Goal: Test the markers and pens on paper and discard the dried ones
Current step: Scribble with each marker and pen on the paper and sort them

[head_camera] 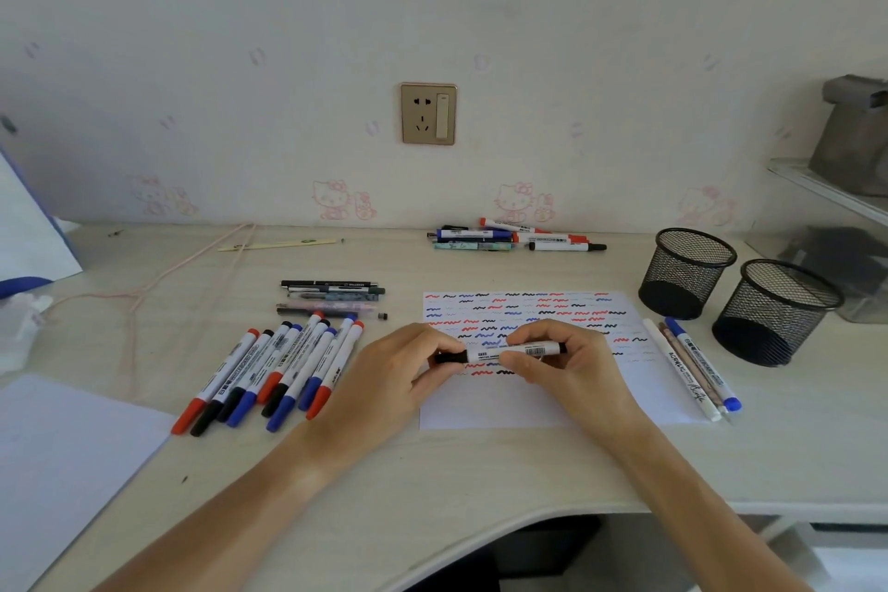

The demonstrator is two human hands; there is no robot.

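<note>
From the head camera, both hands hold 1 white marker with a black cap [499, 353] sideways over the white paper full of red, blue and black squiggles [528, 317]. The left hand [399, 375] pinches the black cap end. The right hand [572, 365] curls around the white body. More markers [278, 370] lie in a row on the pale surface [432, 471], left of the paper. 2 black mesh cups [687, 272] stand at the right.

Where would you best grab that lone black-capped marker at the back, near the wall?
Take the black-capped marker by the middle of its white barrel, coming from above with fingers on its front and back sides. It lies flat, running left to right, at the front right of the pile; its front side looks open, while other pens lie close behind.
</note>
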